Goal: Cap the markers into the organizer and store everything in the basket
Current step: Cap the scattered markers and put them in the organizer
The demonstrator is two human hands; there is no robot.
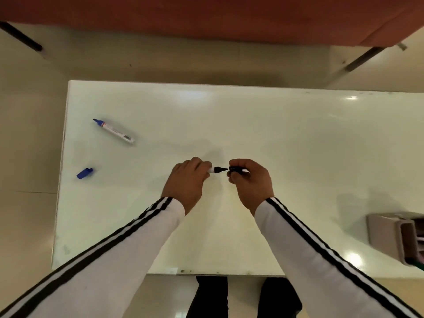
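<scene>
The left hand [188, 180] is in the middle of the white worktop [275, 125]. Its fingers [197, 162] are curled tight round a black marker [216, 169]. Only the marker's white neck and black tip stick out, and the tip points to the right.

The right hand [250, 182] is just beside it. Its fingers [241, 164] and thumb are bent in and pinch a small black cap [236, 169]. The cap lies sideways, in line with the marker. The tip and the cap are very close. I cannot tell if they touch.

Both arms wear white sleeves with black stripes.

Far to the left, a blue marker [113, 130] lies flat on the worktop with its tip bare. A blue cap [84, 173] lies nearer, well apart from it, close to the left edge.

A pale organizer [390, 235] stands at the near right, partly cut off by the edge of the view.
</scene>
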